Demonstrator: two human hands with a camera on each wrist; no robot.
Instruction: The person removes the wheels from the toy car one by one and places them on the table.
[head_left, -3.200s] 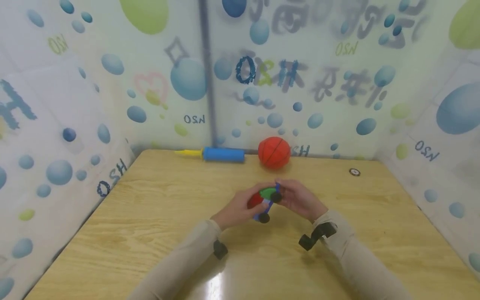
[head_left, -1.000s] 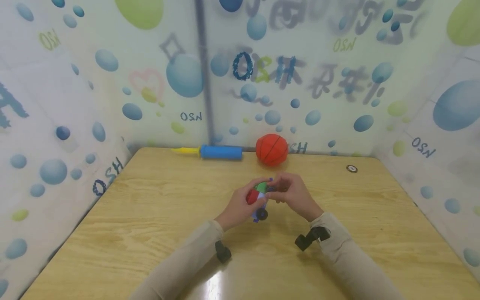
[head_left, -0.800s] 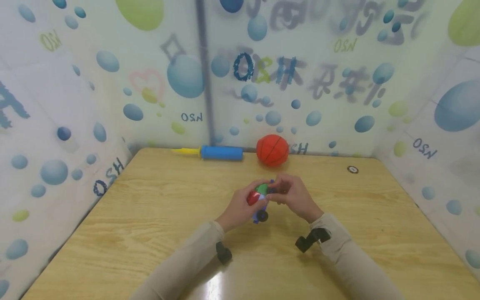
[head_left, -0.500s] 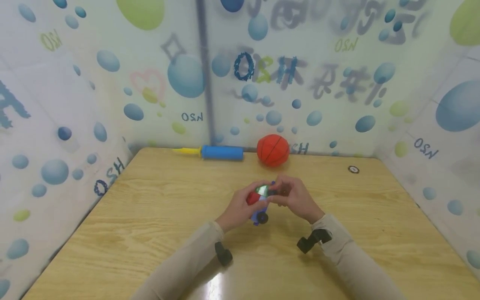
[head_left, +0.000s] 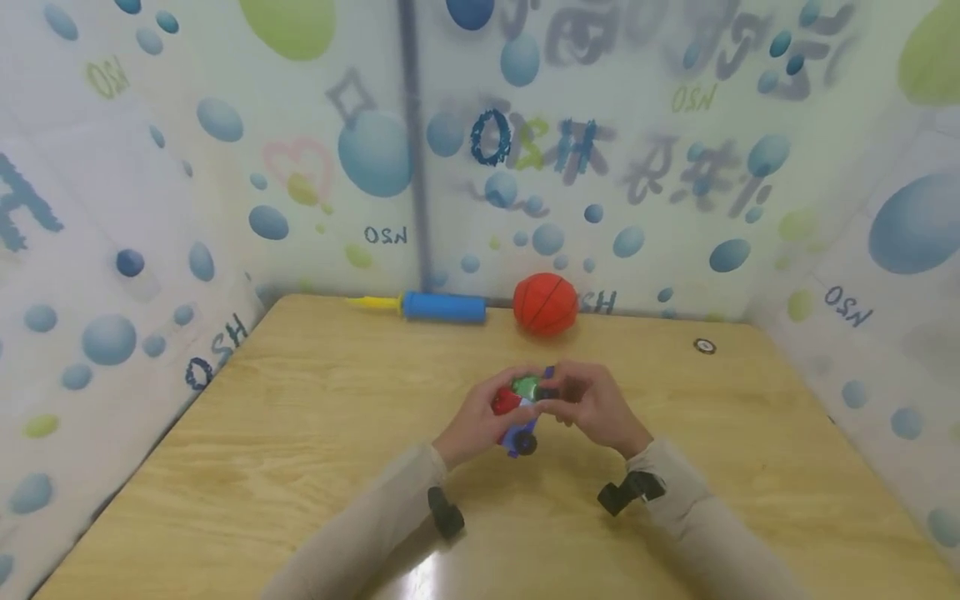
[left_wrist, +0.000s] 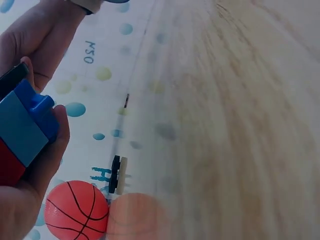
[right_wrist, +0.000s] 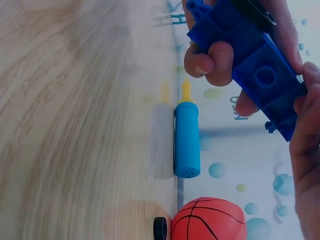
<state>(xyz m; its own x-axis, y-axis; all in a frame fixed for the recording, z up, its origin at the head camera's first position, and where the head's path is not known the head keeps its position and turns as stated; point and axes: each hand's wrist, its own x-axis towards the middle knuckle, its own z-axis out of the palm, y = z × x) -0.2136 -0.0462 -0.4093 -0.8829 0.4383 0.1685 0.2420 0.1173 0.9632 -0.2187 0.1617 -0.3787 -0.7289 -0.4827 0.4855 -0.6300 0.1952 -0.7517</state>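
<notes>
Held above the table is a toy car of building blocks (head_left: 525, 417), with a blue base, black wheels, and red, green and light blue blocks on top. My left hand (head_left: 474, 419) grips it from the left, thumb across the near side. My right hand (head_left: 597, 407) pinches the far right end beside a black wheel (head_left: 550, 393); the fingertips partly hide that spot. The right wrist view shows the hollow underside of the blue base (right_wrist: 260, 70) with left fingers (right_wrist: 221, 57) wrapped round it. Light blue and red blocks (left_wrist: 22, 131) rest in the left palm in the left wrist view.
A red ball with black lines (head_left: 545, 305) stands at the back of the wooden table (head_left: 300, 467). Left of it lies a blue hand pump (head_left: 446, 307) with a yellow nozzle. A small black-and-white disc (head_left: 704, 346) lies back right. Patterned walls (head_left: 330, 200) surround the table.
Since the oldest frame, the right thumb and fingers have come round to pinch the car's far end, and the car has tilted. Lately both hands have shifted slightly lower in view.
</notes>
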